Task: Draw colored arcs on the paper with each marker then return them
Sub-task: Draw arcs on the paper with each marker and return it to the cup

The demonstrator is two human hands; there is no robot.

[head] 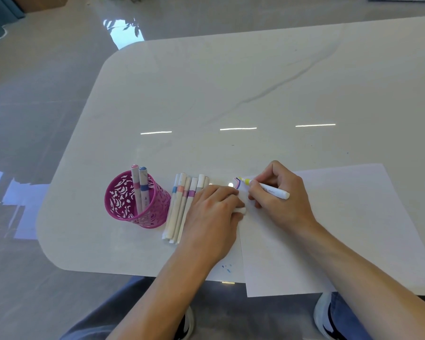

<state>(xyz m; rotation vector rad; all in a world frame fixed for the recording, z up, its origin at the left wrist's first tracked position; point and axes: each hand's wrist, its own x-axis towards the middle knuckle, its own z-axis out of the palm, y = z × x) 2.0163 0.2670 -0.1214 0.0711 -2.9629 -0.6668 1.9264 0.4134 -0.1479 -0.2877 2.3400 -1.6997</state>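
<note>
- My right hand (280, 192) grips the yellow marker (271, 190), tip on the arcs (238, 183) at the paper (329, 229) corner.
- My left hand (214, 209) rests on the paper's left edge, curled round a white cap (241, 211).
- Loose markers (182, 204) lie between that hand and the pink cup (123, 204).
- I see two markers (139, 185) standing in the cup.

Your left hand (214, 212) and right hand (280, 192) are bare, and so are the forearms (366, 266) behind them. You wear plain grey-blue trousers (123, 315). Your shoes (325, 315) are white, with black markings along their sides.
</note>
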